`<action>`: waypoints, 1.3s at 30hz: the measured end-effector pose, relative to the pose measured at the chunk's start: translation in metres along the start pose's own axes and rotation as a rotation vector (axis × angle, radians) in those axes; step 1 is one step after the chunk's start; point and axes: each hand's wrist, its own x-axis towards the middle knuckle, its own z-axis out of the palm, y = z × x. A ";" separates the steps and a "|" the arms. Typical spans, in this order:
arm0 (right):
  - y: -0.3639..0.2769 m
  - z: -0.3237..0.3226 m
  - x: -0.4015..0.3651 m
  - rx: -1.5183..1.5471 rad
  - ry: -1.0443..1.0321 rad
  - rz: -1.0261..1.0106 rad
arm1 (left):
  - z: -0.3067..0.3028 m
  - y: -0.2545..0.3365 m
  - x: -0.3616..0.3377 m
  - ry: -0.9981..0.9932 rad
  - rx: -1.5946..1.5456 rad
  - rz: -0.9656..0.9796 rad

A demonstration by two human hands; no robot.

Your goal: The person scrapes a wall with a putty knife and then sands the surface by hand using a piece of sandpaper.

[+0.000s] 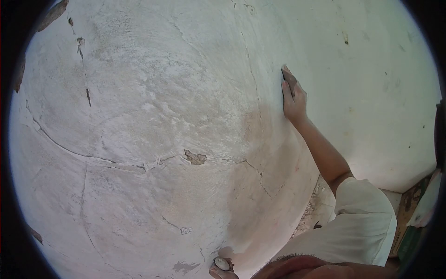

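My right hand [295, 104] is raised against the whitish plaster wall [139, 111], at the end of a bent arm in a white short sleeve. Its fingers close round a dark flat piece [290, 79] that looks like folded sandpaper and lies along the wall. At the bottom edge, my left hand [224, 274] shows only in part. A pale oval object [222, 263] sits in its grip close to the wall; its kind cannot be made out. The rest of the left arm is hidden.
Cracks run across the wall, with a chipped brown hole [195, 157] near the middle. Boxes or boards [409, 214] stand at the lower right. Part of a head with an ear [302, 266] shows at the bottom. Rough, rubble-like ground [316, 200] appears beside the sleeve.
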 end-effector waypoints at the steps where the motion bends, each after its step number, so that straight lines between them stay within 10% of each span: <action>1: -0.003 0.000 0.008 0.026 0.020 0.043 | 0.000 0.000 0.000 -0.007 -0.002 0.003; 10: -0.033 -0.021 -0.165 0.007 -0.341 -0.094 | -0.007 -0.006 0.000 -0.047 -0.032 0.062; 22: -0.095 0.007 -0.108 -0.036 -0.277 -0.134 | -0.021 -0.023 -0.019 -0.046 -0.182 0.054; 25: -0.089 0.005 -0.168 -0.052 -0.271 -0.114 | -0.050 -0.004 0.000 -0.548 -0.243 0.082; 28: -0.088 -0.015 -0.207 -0.026 -0.388 -0.159 | -0.038 0.034 -0.008 -0.365 -0.217 0.232; 31: -0.086 -0.032 -0.210 -0.046 -0.493 -0.127 | -0.049 0.034 -0.002 -0.581 -0.254 -0.029; 34: -0.091 -0.034 -0.205 -0.019 -0.508 -0.115 | -0.055 0.047 -0.001 -0.528 -0.138 0.323; 39: -0.074 -0.016 -0.203 -0.055 -0.386 -0.225 | -0.064 0.004 0.007 -0.499 0.001 0.077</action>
